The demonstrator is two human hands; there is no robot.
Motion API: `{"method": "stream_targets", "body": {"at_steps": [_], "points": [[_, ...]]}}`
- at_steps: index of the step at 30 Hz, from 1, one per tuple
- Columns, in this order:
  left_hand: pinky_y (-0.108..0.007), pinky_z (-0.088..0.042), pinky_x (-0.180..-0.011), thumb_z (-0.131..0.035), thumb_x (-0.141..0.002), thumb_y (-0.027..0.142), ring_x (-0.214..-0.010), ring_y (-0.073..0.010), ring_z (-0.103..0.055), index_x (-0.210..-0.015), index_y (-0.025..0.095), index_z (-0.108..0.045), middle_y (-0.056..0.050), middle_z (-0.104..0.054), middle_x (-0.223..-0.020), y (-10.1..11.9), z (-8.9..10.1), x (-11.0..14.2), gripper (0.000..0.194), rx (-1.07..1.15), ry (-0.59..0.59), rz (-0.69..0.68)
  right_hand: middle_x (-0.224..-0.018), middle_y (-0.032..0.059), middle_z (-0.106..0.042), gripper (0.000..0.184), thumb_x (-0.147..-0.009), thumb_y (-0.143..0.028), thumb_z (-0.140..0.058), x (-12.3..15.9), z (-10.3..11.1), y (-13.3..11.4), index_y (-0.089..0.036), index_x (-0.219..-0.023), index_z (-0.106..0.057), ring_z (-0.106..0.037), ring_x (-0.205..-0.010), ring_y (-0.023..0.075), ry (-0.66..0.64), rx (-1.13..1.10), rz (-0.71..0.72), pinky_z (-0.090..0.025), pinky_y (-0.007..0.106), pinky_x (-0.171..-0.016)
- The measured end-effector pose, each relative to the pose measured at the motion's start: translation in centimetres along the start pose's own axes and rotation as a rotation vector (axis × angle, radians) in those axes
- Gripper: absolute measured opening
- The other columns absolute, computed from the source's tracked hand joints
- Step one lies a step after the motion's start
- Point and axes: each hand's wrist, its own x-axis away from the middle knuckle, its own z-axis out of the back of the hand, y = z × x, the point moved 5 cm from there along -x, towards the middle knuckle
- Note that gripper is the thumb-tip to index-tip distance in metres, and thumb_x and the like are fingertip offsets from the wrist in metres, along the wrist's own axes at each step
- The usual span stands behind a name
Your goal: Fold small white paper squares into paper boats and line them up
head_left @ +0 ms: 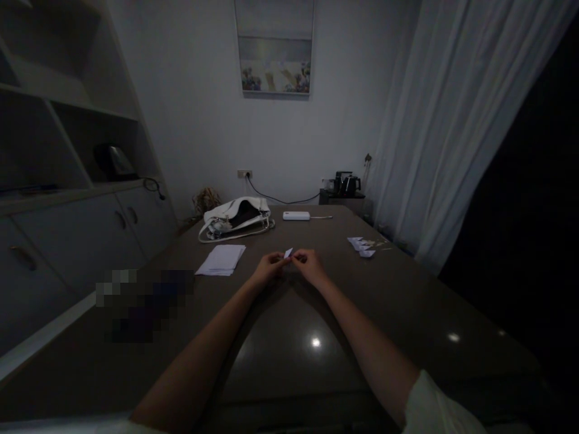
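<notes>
Small paper piece (288, 253), pinched by left hand (268, 267) and right hand (310, 266), forearms (218, 328) angled inward over table (289, 367)

A pale, off-white garment (447, 416) is worn: its right sleeve (427, 401) ends loose and wide, softly creased, while only a thin strip of the left sleeve (90, 426) shows. The slim forearms (366, 343), left hand (268, 269) and right hand (310, 266) are bare.

Pale articles against a dark grey-brown tabletop (289, 374).
Handbag (228, 211): white, dark inside. In front of the handbag: plain white paper stack (221, 260). Front right of the handbag: white paper piece (288, 254), then white folded papers (358, 243) (faintly lilac in dim light). Above the handbag: grey-banded, flower-patterned picture (277, 51).
</notes>
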Motion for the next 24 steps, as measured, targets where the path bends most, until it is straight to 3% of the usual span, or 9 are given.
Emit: {"method": "stream_targets", "body": {"at_steps": [8,24], "points": [[-0.019,-0.026,-0.04,-0.067,-0.056,0.052,-0.041,-0.0064,-0.039,-0.068,0.009,-0.06,0.004,-0.044,-0.047,-0.9,0.3,-0.8,0.045,0.039,0.009,0.022,-0.077,0.0016,-0.065,0.017,-0.073,-0.018,-0.057,0.4,0.5,-2.4,-0.021,-0.086,-0.066,-0.055,-0.064,0.012,-0.028,0.203,0.151,-0.038,0.021,-0.058],[-0.019,-0.026,-0.041,-0.065,-0.059,0.047,-0.042,-0.0059,-0.037,-0.07,0.008,-0.061,0.003,-0.044,-0.049,-0.5,0.0,-0.1,0.04,0.049,-0.054,0.073,-0.074,0.0019,-0.063,0.013,-0.073,-0.023,-0.058,0.4,0.3,-2.0,-0.021,-0.082,-0.068,-0.052,-0.061,0.0114,-0.065,0.244,0.118,-0.035,0.021,-0.055]]}}
